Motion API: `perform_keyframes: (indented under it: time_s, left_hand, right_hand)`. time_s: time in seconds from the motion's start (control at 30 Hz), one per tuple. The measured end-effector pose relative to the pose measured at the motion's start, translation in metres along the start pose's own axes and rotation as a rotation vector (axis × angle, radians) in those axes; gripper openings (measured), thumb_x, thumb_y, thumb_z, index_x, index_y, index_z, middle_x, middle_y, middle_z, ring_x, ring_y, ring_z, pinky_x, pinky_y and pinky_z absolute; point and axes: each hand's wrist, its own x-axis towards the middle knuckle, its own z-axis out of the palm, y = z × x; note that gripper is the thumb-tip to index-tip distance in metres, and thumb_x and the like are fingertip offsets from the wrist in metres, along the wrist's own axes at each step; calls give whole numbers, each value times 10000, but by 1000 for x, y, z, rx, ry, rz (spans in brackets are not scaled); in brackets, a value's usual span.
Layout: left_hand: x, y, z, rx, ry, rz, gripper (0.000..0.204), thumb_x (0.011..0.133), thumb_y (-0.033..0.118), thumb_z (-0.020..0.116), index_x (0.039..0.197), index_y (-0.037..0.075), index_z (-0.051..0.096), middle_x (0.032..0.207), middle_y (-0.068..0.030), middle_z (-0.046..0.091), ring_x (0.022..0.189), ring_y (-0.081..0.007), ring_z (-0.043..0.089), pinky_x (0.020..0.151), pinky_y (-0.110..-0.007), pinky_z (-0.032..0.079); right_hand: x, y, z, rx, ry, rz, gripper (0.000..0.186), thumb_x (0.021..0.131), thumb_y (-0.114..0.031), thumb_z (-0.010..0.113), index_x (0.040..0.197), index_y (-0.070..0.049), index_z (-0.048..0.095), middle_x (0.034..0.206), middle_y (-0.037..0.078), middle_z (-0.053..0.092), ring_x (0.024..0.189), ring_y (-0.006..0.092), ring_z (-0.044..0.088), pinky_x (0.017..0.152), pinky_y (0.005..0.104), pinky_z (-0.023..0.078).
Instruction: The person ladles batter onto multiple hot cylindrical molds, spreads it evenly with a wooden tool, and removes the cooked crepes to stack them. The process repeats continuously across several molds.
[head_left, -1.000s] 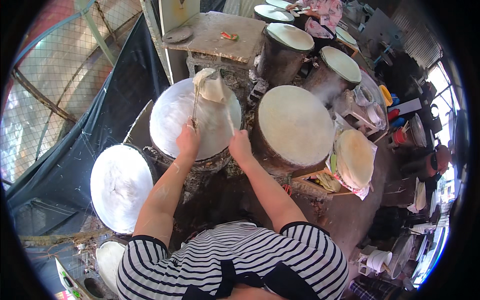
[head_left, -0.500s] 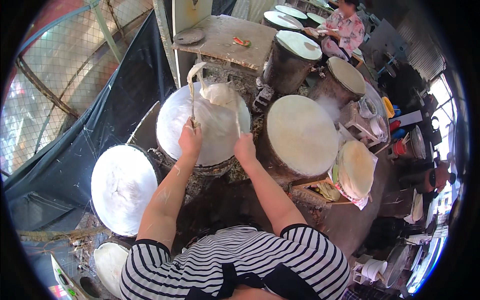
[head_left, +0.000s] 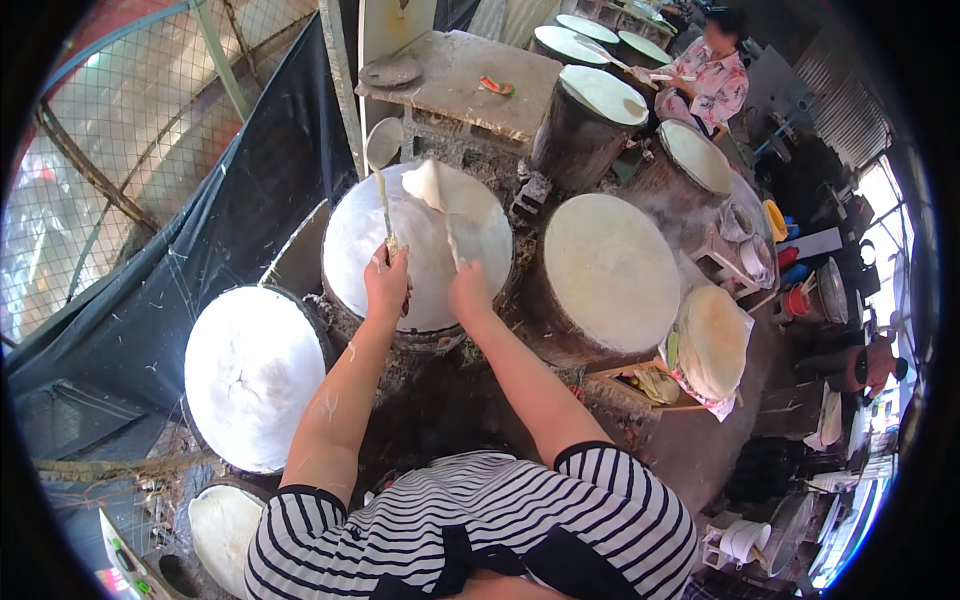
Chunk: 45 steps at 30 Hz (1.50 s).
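My left hand [head_left: 389, 280] is closed round a batter-smeared stick [head_left: 386, 206] pointing away from me over a large, pale round griddle [head_left: 355, 240]. My right hand [head_left: 470, 290] grips a second pale stick [head_left: 449, 230]. At the right stick's far end, a soft cream mass of batter or dough [head_left: 430, 185] lies over the back of the griddle. Another round griddle [head_left: 610, 270] with a cream surface stands to my right, and a white one [head_left: 252, 375] at lower left.
More drum griddles [head_left: 590, 130] stand at the back, beside a person in a floral top [head_left: 705, 95] holding a long tool. A tray of stacked flat rounds [head_left: 712, 340] sits at right. A ledge [head_left: 470, 75] is ahead; dark sheeting [head_left: 130, 320] and mesh line the left.
The cream mass has dropped from a looped, bunched shape to a flatter one on the griddle. My right hand has shifted slightly left. The person in the floral top is more in view.
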Motion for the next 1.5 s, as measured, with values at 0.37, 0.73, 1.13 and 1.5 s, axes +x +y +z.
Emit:
perform_keyframes:
  time_s: [0.37,0.73,1.13,1.5]
  left_hand:
    - [-29,-5,-27,-37,34,-109,199,857,189,587,938,8,575,581,2,461,379,-95,450,338,-243,347]
    - [-43,-4,-37,-100,70,-139,171,862,186,588,858,17,564,610,1,470,382,-98,447,336,-239,336]
    - [-68,0,-51,-121,216,-132,180,864,181,587,795,23,535,576,-1,458,365,-96,437,323,-242,326]
    - [-86,9,-33,-116,287,-151,194,875,199,579,797,24,548,599,-6,471,374,-102,448,332,-239,347]
  right_hand:
    - [24,12,0,56,62,-62,176,802,-81,507,932,15,577,986,222,534,871,396,564,763,474,456]
    - [-1,14,15,0,7,-64,210,826,-101,492,983,20,562,1017,215,520,884,388,562,764,463,465]
    - [49,2,-30,110,-34,-45,181,811,-92,478,934,14,559,882,252,530,878,429,534,754,485,448]
    - [57,20,-30,123,-97,-252,163,807,-102,487,877,-18,609,913,250,541,896,419,534,788,464,446]
